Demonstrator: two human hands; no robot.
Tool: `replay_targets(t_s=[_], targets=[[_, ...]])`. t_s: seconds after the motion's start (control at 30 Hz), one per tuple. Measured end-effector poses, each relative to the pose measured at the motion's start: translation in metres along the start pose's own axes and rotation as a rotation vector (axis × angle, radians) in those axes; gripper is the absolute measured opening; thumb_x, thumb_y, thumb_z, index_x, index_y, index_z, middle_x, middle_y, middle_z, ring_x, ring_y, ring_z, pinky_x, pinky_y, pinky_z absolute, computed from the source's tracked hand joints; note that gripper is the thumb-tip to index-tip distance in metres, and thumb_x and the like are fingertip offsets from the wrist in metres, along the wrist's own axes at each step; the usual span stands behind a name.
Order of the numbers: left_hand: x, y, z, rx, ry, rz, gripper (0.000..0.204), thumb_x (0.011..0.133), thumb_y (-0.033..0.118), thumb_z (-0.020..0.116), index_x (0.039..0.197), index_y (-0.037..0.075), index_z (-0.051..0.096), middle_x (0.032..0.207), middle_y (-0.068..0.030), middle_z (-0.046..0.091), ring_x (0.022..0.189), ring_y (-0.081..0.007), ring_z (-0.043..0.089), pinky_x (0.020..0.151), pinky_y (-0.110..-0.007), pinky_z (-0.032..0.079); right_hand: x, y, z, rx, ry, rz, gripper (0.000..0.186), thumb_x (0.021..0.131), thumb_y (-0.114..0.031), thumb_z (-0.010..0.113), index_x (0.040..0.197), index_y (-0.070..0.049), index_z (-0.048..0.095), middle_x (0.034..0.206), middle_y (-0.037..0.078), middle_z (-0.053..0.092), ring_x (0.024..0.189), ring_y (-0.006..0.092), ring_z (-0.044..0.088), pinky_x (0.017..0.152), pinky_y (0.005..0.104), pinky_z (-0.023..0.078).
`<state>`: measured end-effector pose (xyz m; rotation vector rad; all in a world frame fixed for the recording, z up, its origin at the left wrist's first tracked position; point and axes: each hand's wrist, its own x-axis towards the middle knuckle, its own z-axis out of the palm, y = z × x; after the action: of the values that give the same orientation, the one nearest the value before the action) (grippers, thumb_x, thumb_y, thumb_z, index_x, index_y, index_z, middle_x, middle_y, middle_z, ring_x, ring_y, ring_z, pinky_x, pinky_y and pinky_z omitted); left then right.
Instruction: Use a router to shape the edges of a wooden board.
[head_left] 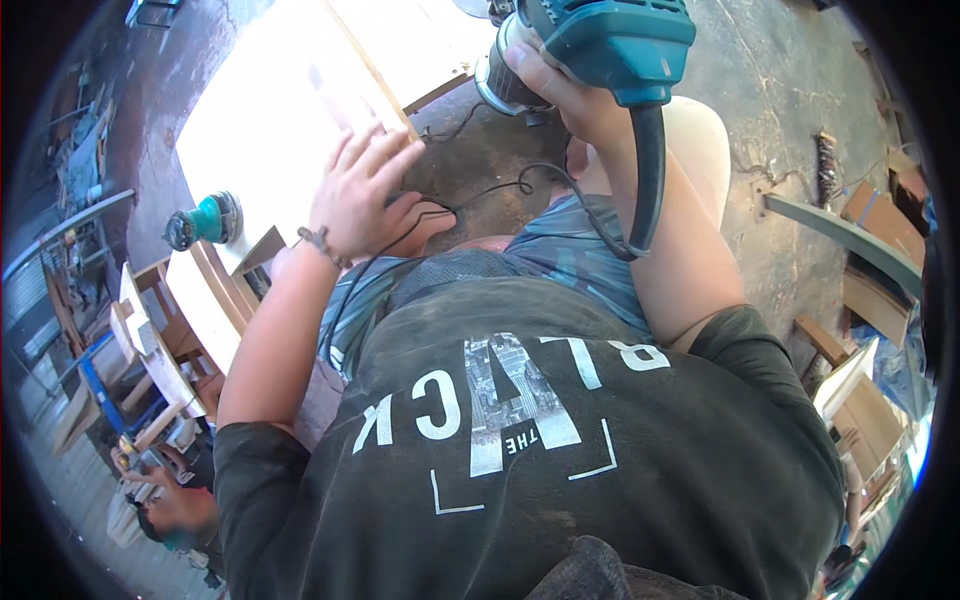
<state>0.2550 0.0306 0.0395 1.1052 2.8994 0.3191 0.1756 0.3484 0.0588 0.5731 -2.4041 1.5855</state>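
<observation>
My right hand [590, 112] is wrapped round a teal corded power tool that looks like a trim router [625, 45], raised at the top right. A thick black cord sleeve hangs down from it along my forearm. My left hand [365, 185] lies with fingers stretched out at the near right edge of a pale wooden panel [235, 135], beside a raised wooden strip [370, 65]. Glare washes out much of the panel's surface. On the panel's left edge rests a small teal sander [205, 222]. The tool's working end is mostly hidden.
The black cord [500, 188] loops across my lap. Below the panel stand wooden pieces [205, 300]. Another person [180, 515] is at the lower left, near stacked timber. Boards and cardboard [885, 225] lie to the right, past a curved grey rail [850, 238].
</observation>
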Motion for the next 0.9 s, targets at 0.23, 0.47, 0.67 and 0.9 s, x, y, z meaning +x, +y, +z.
replay_targets(t_s=[0.23,0.47,0.67,0.9], targets=[[0.057,-0.061,0.022,-0.029,-0.099,0.055,0.032,0.095,0.025,0.08,0.126,0.017,0.076,0.146,-0.0042,0.067,0.155,-0.0391,0.048,0.13,-0.06,0.03,-0.023,0.01,-0.007,0.277,0.166,-0.009,0.023,0.097,-0.017,0.08,0.116,-0.005,0.076,0.106,0.004,0.074,0.097,0.0186,0.07,0.089,0.0382,0.054],[0.138,-0.14,0.049,-0.498,0.336,-0.754,0.03,0.102,0.035,0.077,0.122,0.011,0.08,0.114,-0.0152,0.081,0.102,-0.0322,0.079,0.112,-0.035,0.052,-0.024,0.025,-0.005,0.301,0.251,0.172,0.032,0.093,-0.013,0.082,0.123,-0.005,0.074,0.113,0.007,0.074,0.104,0.0197,0.07,0.095,0.0382,0.055],[0.071,-0.318,0.016,0.027,0.119,-0.972,0.095,0.096,0.076,0.062,0.162,0.008,0.051,0.155,-0.0241,0.061,0.145,-0.0399,0.057,0.124,-0.044,0.041,-0.02,0.033,0.001,0.255,0.268,0.046,0.035,0.092,-0.012,0.082,0.125,-0.004,0.073,0.116,0.007,0.074,0.106,0.0207,0.07,0.097,0.0387,0.055],[-0.048,-0.394,-0.037,0.446,-0.273,-1.048,0.119,0.086,0.095,0.051,0.168,0.009,0.042,0.164,-0.022,0.055,0.154,-0.0392,0.049,0.131,-0.049,0.031,-0.009,0.034,0.011,0.228,0.245,0.001,0.038,0.092,-0.011,0.082,0.128,-0.003,0.072,0.12,0.008,0.073,0.11,0.0218,0.069,0.1,0.0393,0.054]])
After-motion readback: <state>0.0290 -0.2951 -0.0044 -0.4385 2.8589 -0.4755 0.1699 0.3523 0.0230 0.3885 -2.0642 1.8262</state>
